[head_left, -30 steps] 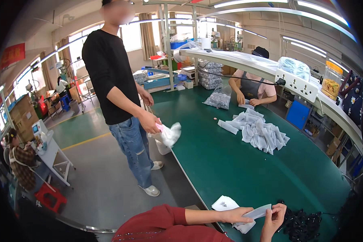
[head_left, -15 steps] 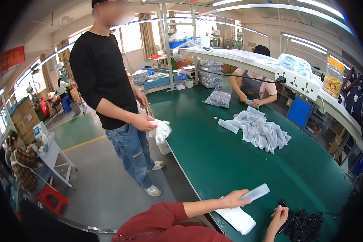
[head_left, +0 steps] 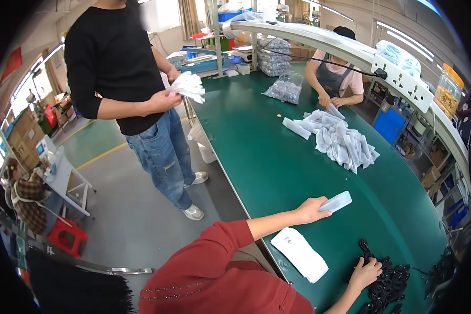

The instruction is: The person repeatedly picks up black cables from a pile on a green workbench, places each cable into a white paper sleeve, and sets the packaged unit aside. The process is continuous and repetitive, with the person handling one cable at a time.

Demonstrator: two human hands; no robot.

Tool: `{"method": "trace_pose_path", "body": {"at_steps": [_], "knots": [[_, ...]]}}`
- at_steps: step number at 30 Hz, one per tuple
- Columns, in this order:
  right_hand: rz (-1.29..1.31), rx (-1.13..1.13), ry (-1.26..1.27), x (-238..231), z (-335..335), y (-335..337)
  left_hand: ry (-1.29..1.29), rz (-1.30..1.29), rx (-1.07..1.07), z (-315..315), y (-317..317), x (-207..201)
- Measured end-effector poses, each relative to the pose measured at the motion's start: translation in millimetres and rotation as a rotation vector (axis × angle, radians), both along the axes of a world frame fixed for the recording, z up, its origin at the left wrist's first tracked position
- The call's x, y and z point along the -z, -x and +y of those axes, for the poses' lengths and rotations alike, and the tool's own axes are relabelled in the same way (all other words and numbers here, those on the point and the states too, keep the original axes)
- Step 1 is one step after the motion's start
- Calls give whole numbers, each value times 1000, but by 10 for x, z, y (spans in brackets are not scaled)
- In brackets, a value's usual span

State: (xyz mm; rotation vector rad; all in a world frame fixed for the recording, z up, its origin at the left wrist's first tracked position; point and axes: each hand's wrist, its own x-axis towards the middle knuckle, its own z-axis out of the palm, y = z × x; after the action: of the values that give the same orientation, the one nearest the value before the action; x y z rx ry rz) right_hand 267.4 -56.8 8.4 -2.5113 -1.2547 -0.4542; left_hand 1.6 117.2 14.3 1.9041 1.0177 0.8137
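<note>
My left hand (head_left: 313,209) is closed round one end of a pale translucent rectangular sleeve (head_left: 337,201), held above the green table. Just below that arm lies a stack of white paper slips (head_left: 300,255) with small dark print. At the lower right my right hand (head_left: 367,273) rests on a heap of black cables (head_left: 392,285). Its fingers are bent and a little apart over the near-left side of the heap. Whether they pinch a cable is hard to see.
A pile of pale translucent sleeves (head_left: 345,142) lies farther up the green table (head_left: 246,152), before a seated co-worker (head_left: 337,78). A clear bag (head_left: 285,89) stands beside it. At left a standing person (head_left: 118,63) holds white gloves (head_left: 188,87). A shelf with a power strip (head_left: 403,83) overhangs the right.
My right hand has moved onto the black cable heap. My left hand with the sleeve has shifted away from the paper stack. The standing person has raised the white gloves.
</note>
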Motion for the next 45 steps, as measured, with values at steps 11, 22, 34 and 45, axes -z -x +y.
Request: {"method": "trace_pose_path", "body": {"at_steps": [11,22,34,45], "knots": [[111,-221,-14,9,10,119,-156,242,-106,238,177,287],[280,-384,-469,-244,3,196,-657,65,-197,22,403,379],[301,-171,-383,106,-696,338,-358,-7,382,-1041,137,79],[386,-423,-569,-116,-685,674,-463,135,368,-1189,0,221]]}}
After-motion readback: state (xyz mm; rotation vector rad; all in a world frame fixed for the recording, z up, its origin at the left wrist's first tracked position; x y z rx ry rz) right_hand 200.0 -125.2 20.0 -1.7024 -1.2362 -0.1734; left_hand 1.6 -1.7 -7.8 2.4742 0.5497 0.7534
